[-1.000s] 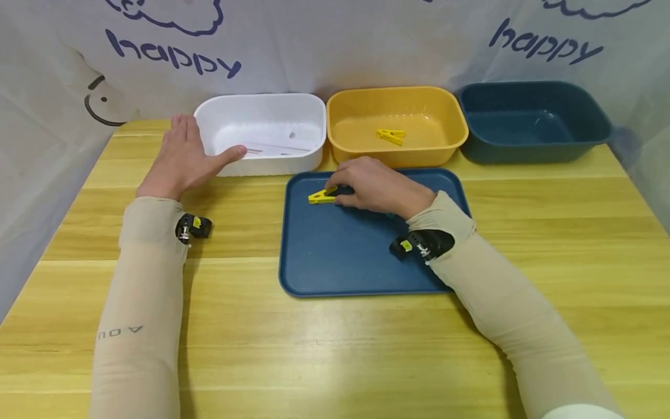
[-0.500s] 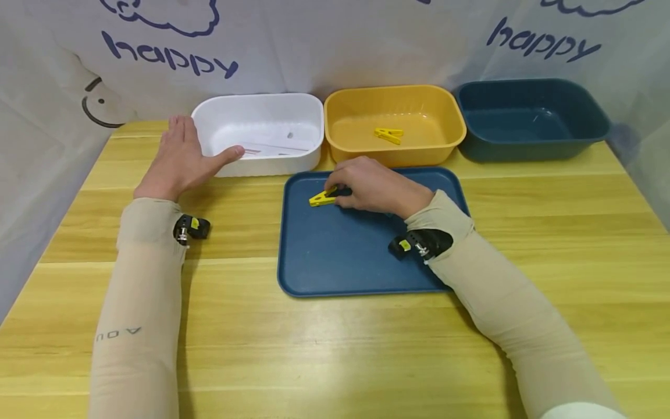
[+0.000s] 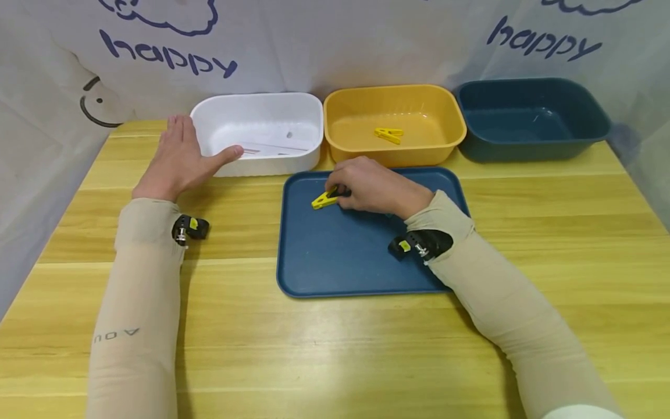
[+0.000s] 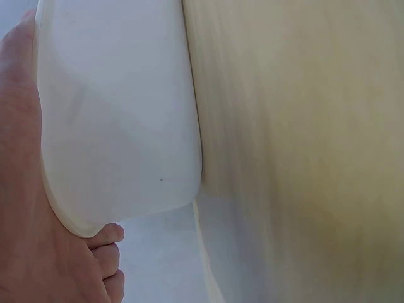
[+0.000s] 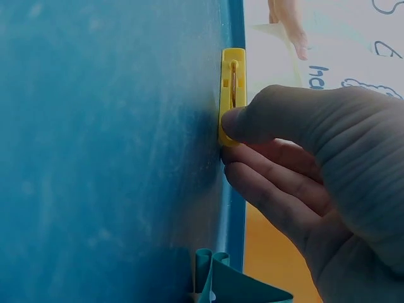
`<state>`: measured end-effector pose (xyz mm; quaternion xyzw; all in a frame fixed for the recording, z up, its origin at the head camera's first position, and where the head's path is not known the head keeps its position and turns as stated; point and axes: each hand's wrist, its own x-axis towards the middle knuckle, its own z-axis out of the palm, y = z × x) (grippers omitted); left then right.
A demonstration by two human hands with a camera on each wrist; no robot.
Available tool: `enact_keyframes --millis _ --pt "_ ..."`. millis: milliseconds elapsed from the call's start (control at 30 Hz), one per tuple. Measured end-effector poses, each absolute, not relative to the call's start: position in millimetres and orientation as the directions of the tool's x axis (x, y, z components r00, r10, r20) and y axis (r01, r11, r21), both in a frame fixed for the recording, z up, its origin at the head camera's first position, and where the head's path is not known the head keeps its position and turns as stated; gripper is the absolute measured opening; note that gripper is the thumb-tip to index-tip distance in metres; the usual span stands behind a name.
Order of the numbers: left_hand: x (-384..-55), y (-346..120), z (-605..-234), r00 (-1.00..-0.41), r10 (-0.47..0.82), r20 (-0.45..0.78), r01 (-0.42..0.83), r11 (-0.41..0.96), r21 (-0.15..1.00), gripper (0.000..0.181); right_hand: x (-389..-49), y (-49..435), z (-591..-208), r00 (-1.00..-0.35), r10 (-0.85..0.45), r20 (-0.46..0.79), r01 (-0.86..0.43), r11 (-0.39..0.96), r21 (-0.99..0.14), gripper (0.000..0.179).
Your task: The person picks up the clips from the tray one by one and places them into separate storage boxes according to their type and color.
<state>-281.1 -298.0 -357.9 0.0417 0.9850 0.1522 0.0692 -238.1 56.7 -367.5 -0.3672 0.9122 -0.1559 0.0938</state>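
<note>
My right hand point(image 3: 374, 186) pinches a yellow clothespin point(image 3: 325, 199) between thumb and fingers, over the far left part of the blue tray point(image 3: 335, 256). In the right wrist view the thumb lies on the clothespin point(image 5: 233, 66), whose metal spring shows. A folded teal piece point(image 5: 240, 284) lies on the tray beneath this hand, mostly hidden in the head view. At the white bin's point(image 3: 267, 166) left end rests my left hand point(image 3: 180, 157), fingers extended along the outside and thumb across the front rim. The left wrist view shows its fingertips by the bin's point(image 4: 120, 126) corner.
Inside the yellow bin point(image 3: 361, 154) lies another yellow clothespin point(image 3: 388, 135). The dark blue bin point(image 3: 534, 151) stands at its right. Thin flat items point(image 3: 269, 148) are in the white bin. A printed cloth point(image 3: 293, 46) hangs behind the wooden table point(image 3: 335, 361).
The clothespin in my right hand has tilted, its front end shifting slightly right and towards me. My left hand has stayed on the white bin.
</note>
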Motion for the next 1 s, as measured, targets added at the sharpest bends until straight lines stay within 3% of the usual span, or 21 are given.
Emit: enact_keyframes --millis 1000 --pt "-280.6 -297.5 -359.3 -0.989 0.099 -0.109 0.061 0.95 0.305 0.129 -234.8 56.1 -367.2 -0.723 -0.686 -0.081 -0.613 0.692 -0.382 0.032"
